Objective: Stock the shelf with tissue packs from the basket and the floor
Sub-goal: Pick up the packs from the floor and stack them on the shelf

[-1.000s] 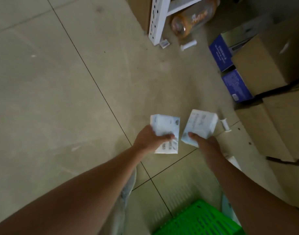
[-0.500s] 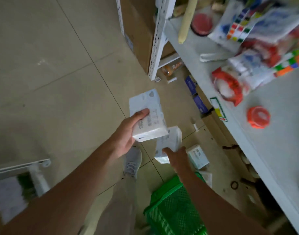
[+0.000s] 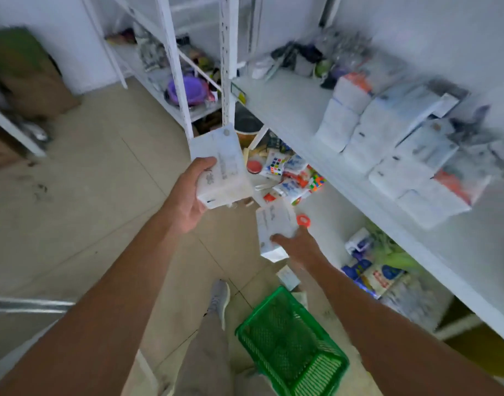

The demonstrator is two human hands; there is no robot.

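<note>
My left hand (image 3: 188, 201) grips a white tissue pack (image 3: 221, 167), held up in front of the white shelf's upright post. My right hand (image 3: 299, 247) holds a second white tissue pack (image 3: 273, 224) lower down, beside the lower shelf board. Several stacked tissue packs (image 3: 388, 138) stand on the upper white shelf (image 3: 288, 110) at the right. The green basket (image 3: 290, 344) sits on the floor by my foot. One more tissue pack (image 3: 287, 277) lies on the floor just beyond the basket.
The lower shelf board carries puzzle cubes (image 3: 276, 164), snack packets and red lids (image 3: 302, 220). Blue and white packages (image 3: 370, 270) fill the bottom level. Another white rack (image 3: 171, 67) with a purple item stands behind. A cardboard box (image 3: 34, 90) sits far left on the tiled floor.
Both hands have risen from near the floor with a tissue pack each, and my view has lifted from the floor to the shelves.
</note>
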